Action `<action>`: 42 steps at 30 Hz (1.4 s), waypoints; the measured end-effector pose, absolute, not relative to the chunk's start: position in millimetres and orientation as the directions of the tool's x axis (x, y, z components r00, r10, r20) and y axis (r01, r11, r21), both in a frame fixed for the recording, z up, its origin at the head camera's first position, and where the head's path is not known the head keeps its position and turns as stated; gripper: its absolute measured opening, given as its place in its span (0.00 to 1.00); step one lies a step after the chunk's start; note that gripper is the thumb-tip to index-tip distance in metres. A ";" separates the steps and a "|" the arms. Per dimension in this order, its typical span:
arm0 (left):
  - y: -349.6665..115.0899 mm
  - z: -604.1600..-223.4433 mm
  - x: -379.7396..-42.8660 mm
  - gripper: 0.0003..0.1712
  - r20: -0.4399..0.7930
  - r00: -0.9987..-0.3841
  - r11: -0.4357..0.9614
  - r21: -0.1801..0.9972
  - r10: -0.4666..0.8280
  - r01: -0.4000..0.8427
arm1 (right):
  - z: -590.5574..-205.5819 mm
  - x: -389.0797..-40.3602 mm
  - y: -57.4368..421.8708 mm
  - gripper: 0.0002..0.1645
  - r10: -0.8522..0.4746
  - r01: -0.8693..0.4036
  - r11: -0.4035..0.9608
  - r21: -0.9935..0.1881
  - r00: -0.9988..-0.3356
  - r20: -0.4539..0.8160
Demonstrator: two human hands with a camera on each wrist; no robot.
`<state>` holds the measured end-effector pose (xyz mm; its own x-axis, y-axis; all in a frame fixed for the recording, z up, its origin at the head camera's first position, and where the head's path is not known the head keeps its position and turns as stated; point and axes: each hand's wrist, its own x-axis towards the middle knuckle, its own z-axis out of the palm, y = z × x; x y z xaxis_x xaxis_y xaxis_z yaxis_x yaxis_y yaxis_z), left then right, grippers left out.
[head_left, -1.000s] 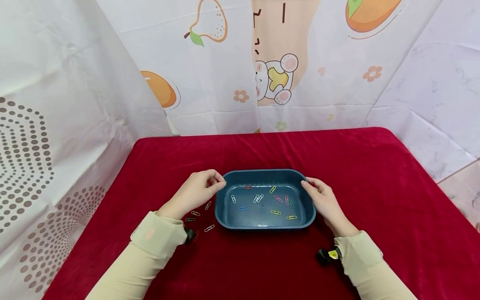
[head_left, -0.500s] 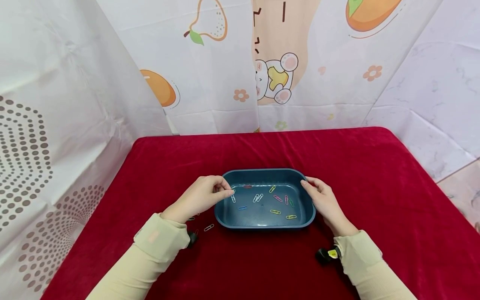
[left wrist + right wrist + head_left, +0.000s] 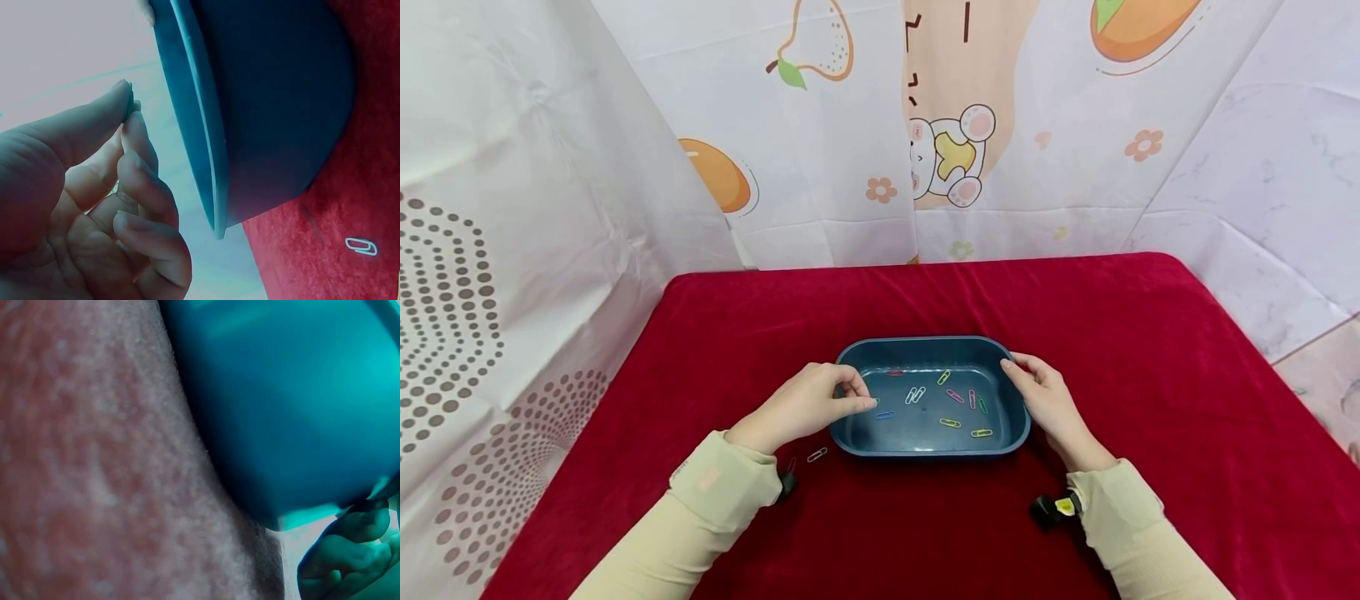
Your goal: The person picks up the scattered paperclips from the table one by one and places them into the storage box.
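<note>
My left hand [image 3: 805, 404] reaches over the left side of a dark blue rectangular tray [image 3: 917, 444]. Thumb and index finger pinch a small green paper clip [image 3: 130, 105], mostly covered by the fingertips. On the tray's floor lie several loose paper clips, among them a blue one [image 3: 884, 415], a red one [image 3: 896, 373], a yellow one [image 3: 950, 423] and two white ones side by side. At the far right corner my right hand [image 3: 1048, 408] grips the rim, thumb on the inner side. The right wrist view shows its curled fingers [image 3: 350, 550] against the tray's outer wall.
A white paper clip [image 3: 817, 455] lies on the red cloth [image 3: 925, 525] left of the tray, near a red clip [image 3: 792, 465]. My left forearm covers the cloth beside them. Printed curtains [image 3: 820, 167] stand behind the table.
My left hand has moved right and toward me, from the tray's left rim to above its inside, still pinching the clip. It now hides a white clip there. The right hand stays put.
</note>
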<state>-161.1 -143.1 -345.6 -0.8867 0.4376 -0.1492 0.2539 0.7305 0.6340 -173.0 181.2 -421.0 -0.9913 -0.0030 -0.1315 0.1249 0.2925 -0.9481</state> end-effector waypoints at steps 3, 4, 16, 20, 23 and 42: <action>-143.3 -345.9 -159.5 0.06 -0.161 -0.880 0.731 0.633 0.447 0.255 | -421.3 -173.5 181.4 0.32 -0.002 0.123 0.293 -0.948 -0.992 -0.129; -143.6 -346.2 -159.1 0.06 -0.165 -0.877 0.729 0.634 0.452 0.256 | -421.5 -173.8 181.5 0.32 -0.002 0.123 0.293 -0.948 -0.992 -0.129; -144.9 -348.9 -157.3 0.07 -0.169 -0.854 0.720 0.631 0.492 0.290 | -422.8 -175.1 182.2 0.33 -0.005 0.129 0.287 -0.949 -0.991 -0.136; -145.0 -350.1 -157.1 0.07 -0.169 -0.851 0.720 0.628 0.497 0.296 | -423.0 -175.3 182.2 0.32 -0.005 0.128 0.290 -0.948 -0.991 -0.135; -145.2 -350.9 -157.4 0.07 -0.170 -0.851 0.724 0.621 0.497 0.299 | -422.9 -175.3 182.1 0.32 -0.007 0.124 0.289 -0.949 -0.991 -0.132; -158.2 -334.9 -164.9 0.09 -0.131 -0.925 0.762 0.614 0.357 0.207 | -422.5 -173.9 182.1 0.33 -0.004 0.126 0.303 -0.945 -0.991 -0.133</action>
<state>-164.9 -158.2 -334.9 -0.9250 0.3568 -0.1309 0.2069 0.7618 0.6139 -173.9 182.1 -422.5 -0.9911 -0.0040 -0.1333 0.1258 0.3027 -0.9447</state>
